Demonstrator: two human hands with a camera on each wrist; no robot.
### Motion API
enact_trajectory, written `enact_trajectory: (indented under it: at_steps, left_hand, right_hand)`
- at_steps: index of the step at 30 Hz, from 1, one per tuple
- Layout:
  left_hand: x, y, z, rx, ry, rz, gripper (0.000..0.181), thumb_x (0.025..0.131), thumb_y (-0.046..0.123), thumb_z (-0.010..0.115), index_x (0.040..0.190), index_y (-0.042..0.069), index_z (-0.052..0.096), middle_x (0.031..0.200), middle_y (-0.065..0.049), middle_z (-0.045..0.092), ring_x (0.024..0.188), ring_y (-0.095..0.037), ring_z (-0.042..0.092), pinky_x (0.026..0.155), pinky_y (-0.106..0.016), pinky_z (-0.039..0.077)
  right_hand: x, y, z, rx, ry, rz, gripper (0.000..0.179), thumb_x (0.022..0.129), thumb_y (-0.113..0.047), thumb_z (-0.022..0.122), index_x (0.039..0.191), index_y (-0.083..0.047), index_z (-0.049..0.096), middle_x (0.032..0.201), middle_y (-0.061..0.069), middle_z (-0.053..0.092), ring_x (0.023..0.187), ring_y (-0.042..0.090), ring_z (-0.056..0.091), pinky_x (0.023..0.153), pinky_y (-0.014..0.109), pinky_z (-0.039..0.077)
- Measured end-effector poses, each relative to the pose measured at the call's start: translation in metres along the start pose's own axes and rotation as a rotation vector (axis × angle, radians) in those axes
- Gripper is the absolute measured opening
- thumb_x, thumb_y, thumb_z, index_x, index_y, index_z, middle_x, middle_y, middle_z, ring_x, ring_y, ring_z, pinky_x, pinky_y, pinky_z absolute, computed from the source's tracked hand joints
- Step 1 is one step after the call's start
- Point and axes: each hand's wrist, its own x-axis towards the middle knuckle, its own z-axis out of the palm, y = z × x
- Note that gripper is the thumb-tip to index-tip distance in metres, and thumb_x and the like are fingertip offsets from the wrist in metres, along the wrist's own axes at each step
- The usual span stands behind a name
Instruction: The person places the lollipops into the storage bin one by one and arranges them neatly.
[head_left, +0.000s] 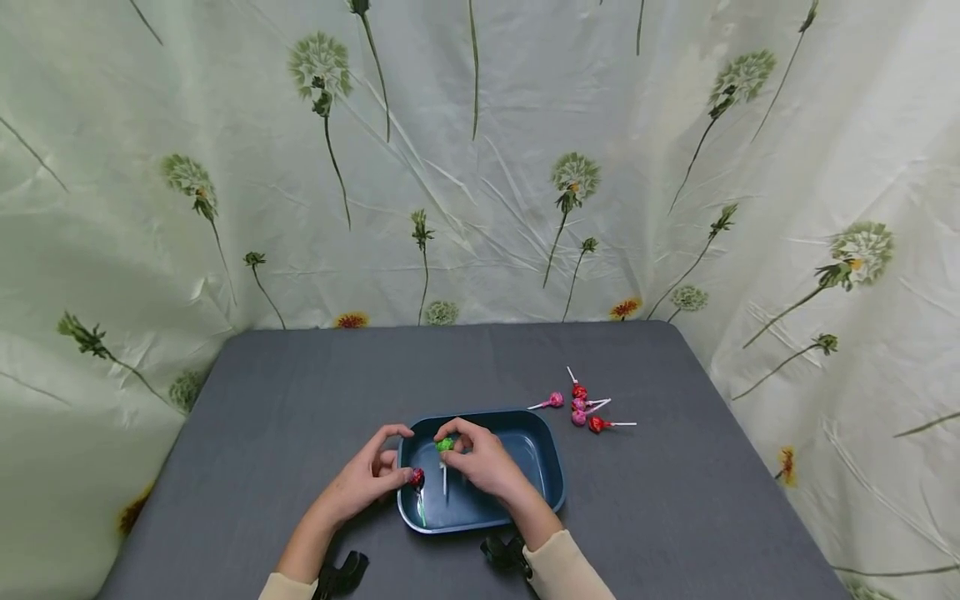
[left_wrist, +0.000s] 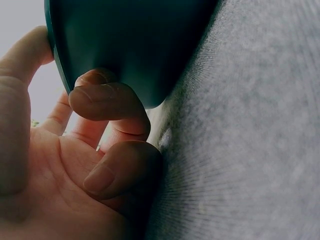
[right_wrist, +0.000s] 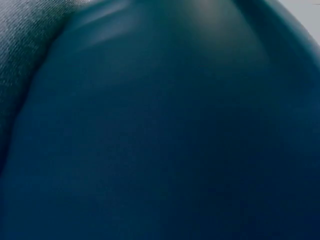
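Note:
A green-wrapped lollipop is pinched by my right hand above the blue tray, its white stick pointing toward me. My left hand grips the tray's left end. In the left wrist view, curled fingers of that hand lie against the tray's outer wall. Beside the left thumb tip, a dark red lollipop lies inside the tray with its stick toward the near side. The right wrist view is filled by the dark blue tray, and no fingers show there.
Right of the tray's far corner, several lollipops with pink and red wrappers lie loose on the grey table. A floral curtain hangs behind the table and along both sides.

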Motion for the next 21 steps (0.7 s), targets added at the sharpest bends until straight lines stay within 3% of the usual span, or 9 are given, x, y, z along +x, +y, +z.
enact_trajectory:
  at_steps: [6, 21]
  left_hand:
    - [0.0008, -0.0009, 0.0004, -0.023, -0.006, 0.015, 0.056, 0.104, 0.013, 0.066, 0.15, 0.004, 0.035, 0.072, 0.004, 0.053, 0.054, -0.009, 0.046, 0.056, -0.026, 0.045]
    - [0.0, 0.0012, 0.0016, -0.023, 0.005, -0.021, 0.056, 0.104, 0.015, 0.066, 0.151, 0.007, 0.035, 0.073, 0.004, 0.054, 0.055, -0.007, 0.046, 0.056, -0.025, 0.044]
  right_hand:
    - [0.0009, 0.0021, 0.0026, -0.062, -0.022, 0.008, 0.018, 0.1, -0.012, 0.07, 0.118, -0.011, 0.071, 0.077, -0.003, 0.055, 0.06, 0.013, 0.048, 0.056, 0.025, 0.039]
    - [0.0036, 0.0032, 0.0097, -0.163, -0.093, 0.038, 0.015, 0.101, -0.013, 0.07, 0.115, -0.015, 0.072, 0.076, -0.003, 0.056, 0.061, 0.013, 0.05, 0.057, 0.025, 0.038]
